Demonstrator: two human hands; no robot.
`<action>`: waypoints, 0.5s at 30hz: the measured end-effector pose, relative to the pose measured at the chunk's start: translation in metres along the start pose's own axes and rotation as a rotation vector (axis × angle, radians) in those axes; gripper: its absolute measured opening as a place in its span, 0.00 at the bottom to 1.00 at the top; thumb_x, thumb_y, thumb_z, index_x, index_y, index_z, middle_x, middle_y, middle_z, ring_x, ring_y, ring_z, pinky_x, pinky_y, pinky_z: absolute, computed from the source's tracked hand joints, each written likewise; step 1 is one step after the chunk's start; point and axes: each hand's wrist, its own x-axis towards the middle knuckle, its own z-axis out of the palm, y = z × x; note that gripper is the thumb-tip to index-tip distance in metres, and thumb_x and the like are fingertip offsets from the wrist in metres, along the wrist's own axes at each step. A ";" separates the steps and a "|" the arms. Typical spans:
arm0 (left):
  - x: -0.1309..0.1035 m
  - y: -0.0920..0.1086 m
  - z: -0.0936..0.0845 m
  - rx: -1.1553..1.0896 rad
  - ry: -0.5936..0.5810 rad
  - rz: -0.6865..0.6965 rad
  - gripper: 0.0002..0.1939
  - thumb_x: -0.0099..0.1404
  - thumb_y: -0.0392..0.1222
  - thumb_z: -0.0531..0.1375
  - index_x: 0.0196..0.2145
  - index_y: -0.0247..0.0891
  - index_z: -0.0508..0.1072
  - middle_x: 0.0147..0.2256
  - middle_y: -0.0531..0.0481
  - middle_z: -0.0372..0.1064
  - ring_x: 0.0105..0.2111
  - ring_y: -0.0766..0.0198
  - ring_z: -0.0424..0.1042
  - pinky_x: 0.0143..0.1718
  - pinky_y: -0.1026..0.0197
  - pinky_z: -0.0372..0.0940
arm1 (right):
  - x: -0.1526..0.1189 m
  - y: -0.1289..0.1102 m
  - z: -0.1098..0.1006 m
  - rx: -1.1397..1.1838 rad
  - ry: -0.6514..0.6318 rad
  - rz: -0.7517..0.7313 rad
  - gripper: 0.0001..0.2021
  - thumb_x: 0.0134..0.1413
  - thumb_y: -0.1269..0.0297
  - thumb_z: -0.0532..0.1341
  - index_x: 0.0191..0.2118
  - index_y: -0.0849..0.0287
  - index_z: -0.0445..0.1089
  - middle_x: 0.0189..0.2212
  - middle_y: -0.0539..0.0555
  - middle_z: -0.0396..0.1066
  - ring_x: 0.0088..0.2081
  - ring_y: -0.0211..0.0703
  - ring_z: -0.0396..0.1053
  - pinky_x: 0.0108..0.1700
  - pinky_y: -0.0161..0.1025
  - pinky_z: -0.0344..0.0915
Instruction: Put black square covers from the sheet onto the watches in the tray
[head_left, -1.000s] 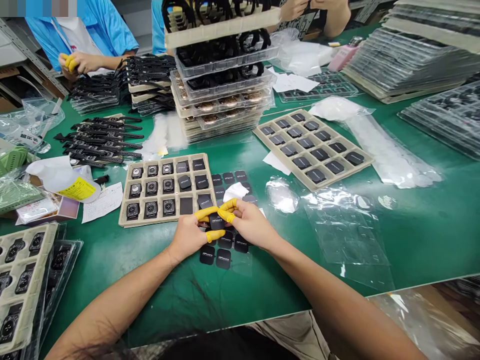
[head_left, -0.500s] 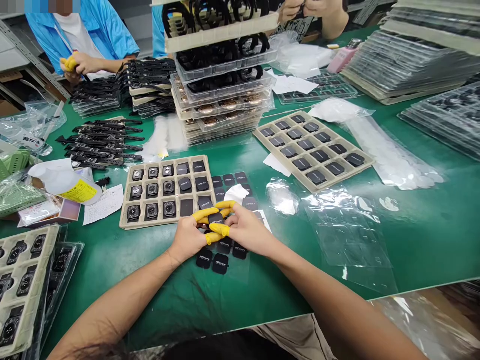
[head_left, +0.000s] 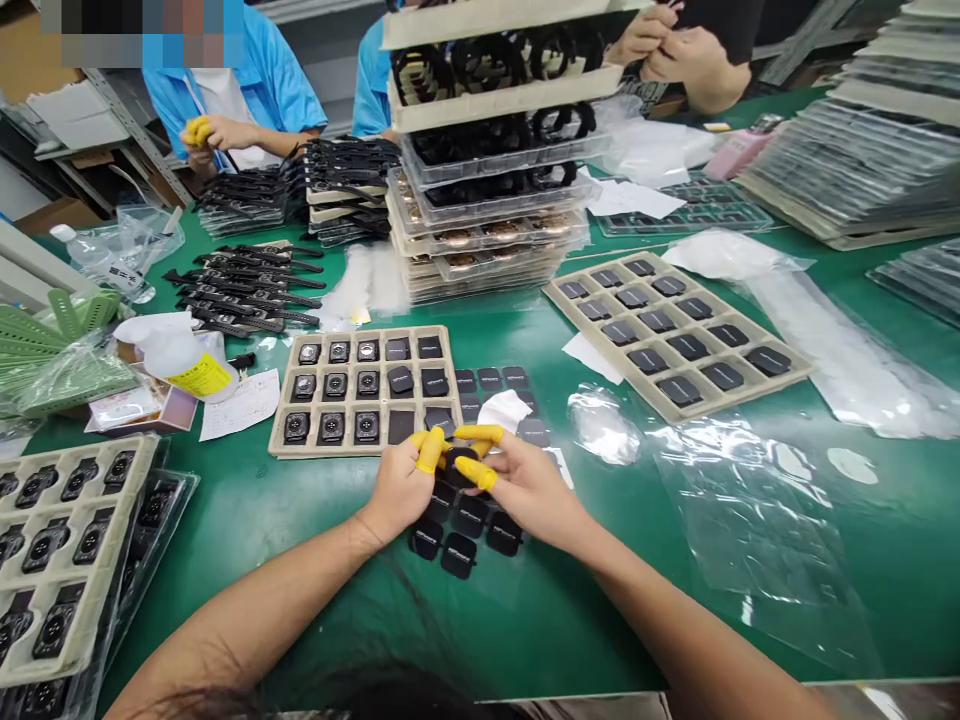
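Between my two hands is a black watch case (head_left: 459,462), strapless and partly covered by my fingers. My left hand (head_left: 405,485) closes on its left side, with yellow finger cots on thumb and finger. My right hand (head_left: 529,490) pinches it from the right, also wearing yellow cots. Just below lie several black square screen films (head_left: 459,553) with white lettering, on a clear sheet. Behind my left hand, a beige tray (head_left: 274,445) holds watch cases, some back side up and some film-covered; one pocket at its front shows no case.
To the right lies another tray (head_left: 555,290) of film-covered cases, near clear plastic sheets (head_left: 750,520). Tall stacked trays (head_left: 510,100) rise at the back. A spray bottle (head_left: 184,355), strapped watches (head_left: 247,285) and more trays (head_left: 75,660) stand left. Co-workers sit opposite.
The camera view has swung left, so the scene sits further right. My left thumb has come up over the watch case, whose lettered face no longer shows. Both hands remain on it.
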 end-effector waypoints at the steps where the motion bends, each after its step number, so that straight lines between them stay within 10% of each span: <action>1: -0.001 0.001 0.000 -0.015 -0.006 -0.004 0.24 0.74 0.53 0.51 0.36 0.35 0.79 0.30 0.48 0.79 0.31 0.62 0.77 0.34 0.63 0.71 | 0.004 -0.002 -0.002 0.028 0.041 -0.005 0.19 0.54 0.51 0.66 0.49 0.55 0.71 0.43 0.56 0.76 0.37 0.47 0.78 0.39 0.45 0.79; 5: -0.007 0.004 0.000 0.022 -0.133 0.124 0.16 0.71 0.48 0.56 0.36 0.35 0.81 0.32 0.47 0.81 0.32 0.60 0.79 0.37 0.61 0.72 | 0.039 -0.014 0.000 -0.110 0.196 -0.059 0.16 0.56 0.53 0.65 0.46 0.56 0.73 0.40 0.56 0.77 0.35 0.45 0.77 0.41 0.46 0.76; 15: -0.015 -0.001 0.002 0.236 -0.275 0.470 0.11 0.70 0.42 0.58 0.41 0.39 0.81 0.39 0.44 0.82 0.39 0.51 0.81 0.46 0.53 0.74 | 0.094 -0.069 0.071 -1.196 -0.100 -0.201 0.13 0.63 0.65 0.58 0.48 0.62 0.75 0.48 0.68 0.76 0.48 0.59 0.75 0.48 0.49 0.69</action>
